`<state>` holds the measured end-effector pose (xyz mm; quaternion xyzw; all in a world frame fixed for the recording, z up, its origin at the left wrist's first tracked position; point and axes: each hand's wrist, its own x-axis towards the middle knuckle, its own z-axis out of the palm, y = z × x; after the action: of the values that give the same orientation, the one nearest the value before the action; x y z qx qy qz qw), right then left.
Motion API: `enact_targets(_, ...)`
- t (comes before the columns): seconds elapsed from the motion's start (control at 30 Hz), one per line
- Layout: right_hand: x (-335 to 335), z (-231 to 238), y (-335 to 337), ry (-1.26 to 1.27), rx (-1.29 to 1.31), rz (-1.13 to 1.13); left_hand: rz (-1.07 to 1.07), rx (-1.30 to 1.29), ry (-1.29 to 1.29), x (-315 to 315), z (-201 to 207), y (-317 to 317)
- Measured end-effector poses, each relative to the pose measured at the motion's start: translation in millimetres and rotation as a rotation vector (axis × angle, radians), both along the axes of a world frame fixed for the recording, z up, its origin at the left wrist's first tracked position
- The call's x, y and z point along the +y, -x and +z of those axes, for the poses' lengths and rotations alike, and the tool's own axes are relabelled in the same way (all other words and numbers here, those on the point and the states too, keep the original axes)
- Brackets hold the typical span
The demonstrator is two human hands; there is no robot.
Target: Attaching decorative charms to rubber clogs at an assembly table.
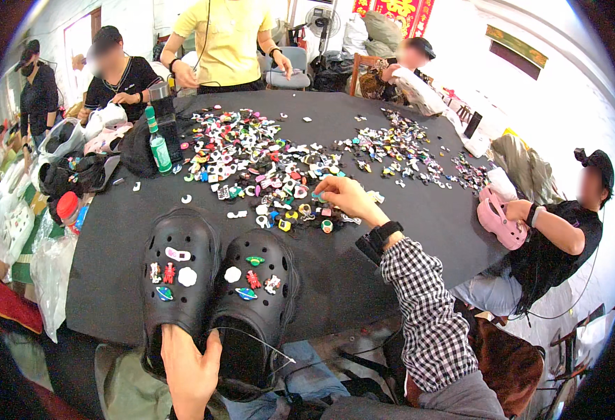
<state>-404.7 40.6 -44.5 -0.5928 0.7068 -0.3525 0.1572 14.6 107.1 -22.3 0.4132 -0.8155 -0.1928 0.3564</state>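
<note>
Two black clogs stand side by side before me, the left clog (188, 234) and the right clog (255, 245), toes pointing away. Small charms sit in their holes: red figures (169, 274), white flower-like ones (187, 277), blue ringed planets (246, 294); a green planet (255, 261) is on the right clog alone. My left hand (188, 364) has its fingers inside the left clog and its thumb outside, between the two shoes. Over the near edge of a large heap of shoe charms (251, 157), my right hand (349, 201) pinches a small bluish charm, mostly hidden by the fingertips.
A dark table (363, 262) carries more loose charms (405, 150) farther right. A green bottle (158, 143) stands at the left. Plastic bags (55, 273) hang by the left edge. Several people are around the table; one at the right holds a pink clog (500, 217).
</note>
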Motion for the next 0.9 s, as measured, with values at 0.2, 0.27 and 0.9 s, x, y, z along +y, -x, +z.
enact_targets(0.2, -5, -11, -7, 0.174, 0.263, 0.001, 0.059, 0.010, -0.137, -5, -7, 3)
enact_targets(0.27, -7, -5, -12, 0.190, 0.318, 0.180, 0.027, 0.007, -0.083, -1, -1, 2)
enact_targets(0.9, -22, -16, -22, 0.079, 0.096, 0.227, -0.045, -0.007, -0.038, 1, 6, 2)
